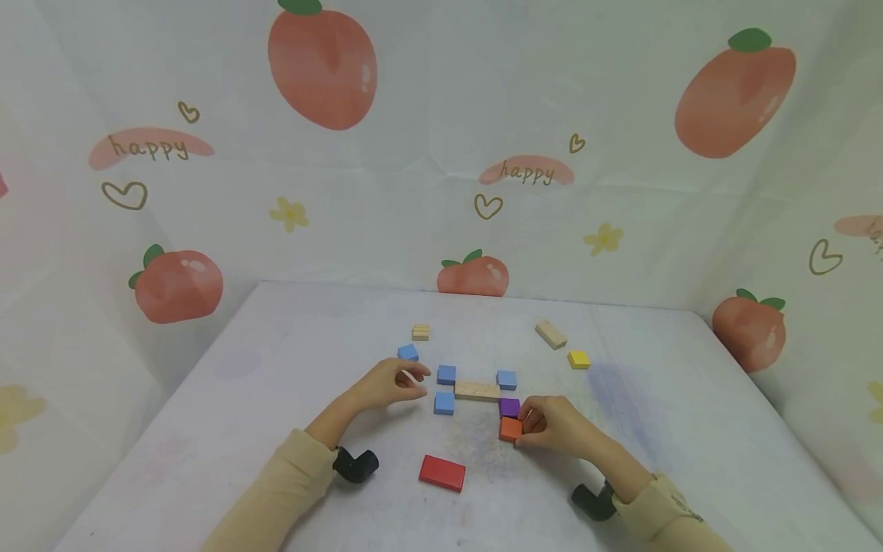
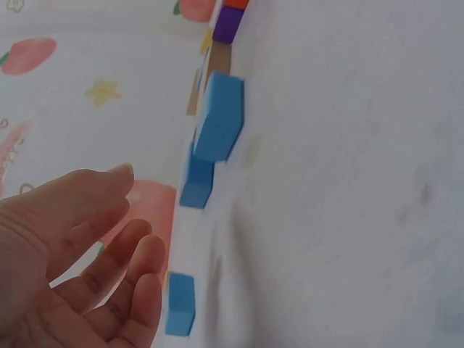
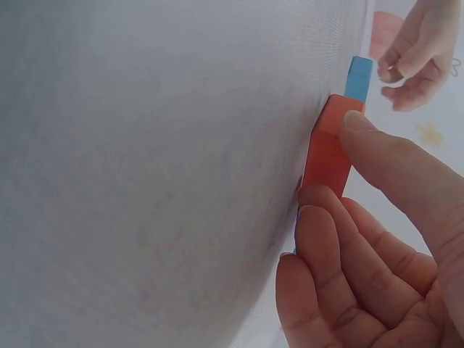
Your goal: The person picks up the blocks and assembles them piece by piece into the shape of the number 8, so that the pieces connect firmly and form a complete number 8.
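My right hand [image 1: 562, 425] pinches an orange block [image 1: 510, 429] between thumb and fingers, low on the table. The orange block sits just in front of a purple block [image 1: 509, 408], which meets the right end of a long wooden block [image 1: 477, 392]. A blue block [image 1: 507, 379] stands behind that end. At the left end are two more blue blocks, a rear one [image 1: 446, 374] and a front one [image 1: 444, 403]. My left hand [image 1: 389, 383] hovers left of them, its fingers loosely bent around nothing, as the left wrist view also shows.
Another blue block [image 1: 408, 352] lies behind my left hand, with a small wooden piece [image 1: 420, 332] farther back. A wooden block [image 1: 550, 334] and a yellow block [image 1: 579, 359] lie at back right. Nearer the front is a red block [image 1: 443, 473]. A printed cloth [image 1: 414, 192] hangs behind.
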Demonstrator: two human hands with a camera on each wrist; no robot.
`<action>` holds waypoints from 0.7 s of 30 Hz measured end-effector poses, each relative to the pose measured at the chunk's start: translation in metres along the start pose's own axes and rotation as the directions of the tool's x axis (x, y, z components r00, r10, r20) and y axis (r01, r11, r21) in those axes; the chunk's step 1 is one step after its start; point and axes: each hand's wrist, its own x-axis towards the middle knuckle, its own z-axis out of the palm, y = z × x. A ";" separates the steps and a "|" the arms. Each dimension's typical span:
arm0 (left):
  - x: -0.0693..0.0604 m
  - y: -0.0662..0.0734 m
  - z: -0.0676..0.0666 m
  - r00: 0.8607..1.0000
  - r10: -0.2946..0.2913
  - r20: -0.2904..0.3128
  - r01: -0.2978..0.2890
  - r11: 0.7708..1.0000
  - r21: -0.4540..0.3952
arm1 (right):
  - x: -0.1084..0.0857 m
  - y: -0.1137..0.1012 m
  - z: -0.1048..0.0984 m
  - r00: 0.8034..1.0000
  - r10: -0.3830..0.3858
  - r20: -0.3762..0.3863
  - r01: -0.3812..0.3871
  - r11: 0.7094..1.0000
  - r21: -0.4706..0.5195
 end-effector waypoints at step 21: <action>0.016 -0.028 -0.031 0.943 -0.192 -0.270 0.200 0.980 0.002 | -0.001 0.001 0.000 1.000 -0.007 0.006 0.007 1.000 -0.004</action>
